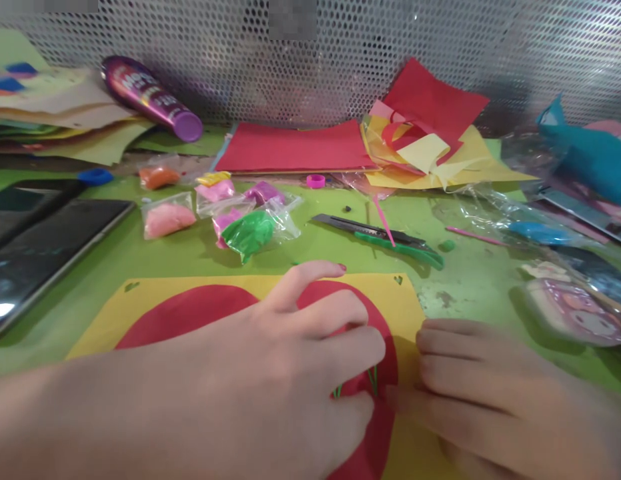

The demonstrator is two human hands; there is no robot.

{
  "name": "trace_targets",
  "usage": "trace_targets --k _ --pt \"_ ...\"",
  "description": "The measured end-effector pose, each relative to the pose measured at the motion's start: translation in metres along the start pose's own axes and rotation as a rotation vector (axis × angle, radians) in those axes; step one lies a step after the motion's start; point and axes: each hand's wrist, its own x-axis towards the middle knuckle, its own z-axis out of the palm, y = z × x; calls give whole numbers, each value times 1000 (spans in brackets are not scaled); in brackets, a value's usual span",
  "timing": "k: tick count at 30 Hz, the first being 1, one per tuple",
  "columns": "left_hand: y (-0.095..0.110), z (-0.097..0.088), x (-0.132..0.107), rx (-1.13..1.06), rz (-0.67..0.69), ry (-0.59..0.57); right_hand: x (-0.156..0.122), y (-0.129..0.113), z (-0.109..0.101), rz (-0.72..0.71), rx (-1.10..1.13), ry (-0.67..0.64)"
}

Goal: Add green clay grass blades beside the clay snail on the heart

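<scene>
A yellow card [103, 313] lies in front of me with a red heart-shaped paper [185, 310] on it. Small heart-shaped cutouts mark its two far corners. My left hand [295, 360] rests over the heart, its fingers bent and spread, with a gap between thumb and index finger. In that gap, thin green strands [373, 379] show on the red paper. From the right, my right hand [490, 393] lies over the card's edge. Its index finger reaches onto the heart beside the strands, slightly blurred, while the other fingers are bent. I see nothing held in either hand.
Beyond the card are a green-handled cutter knife [400, 241] and clay bags [250, 233]. Two phones [55, 247] lie left. Farther back are red paper [295, 147], paper scraps [455, 157] and a purple tube [150, 97]. A decorated case [575, 313] sits right.
</scene>
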Motion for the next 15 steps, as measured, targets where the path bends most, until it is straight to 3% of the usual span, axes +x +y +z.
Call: trace_targets --k 15 --pt "-1 5 -3 -46 -33 14 -2 2 2 -16 19 47"
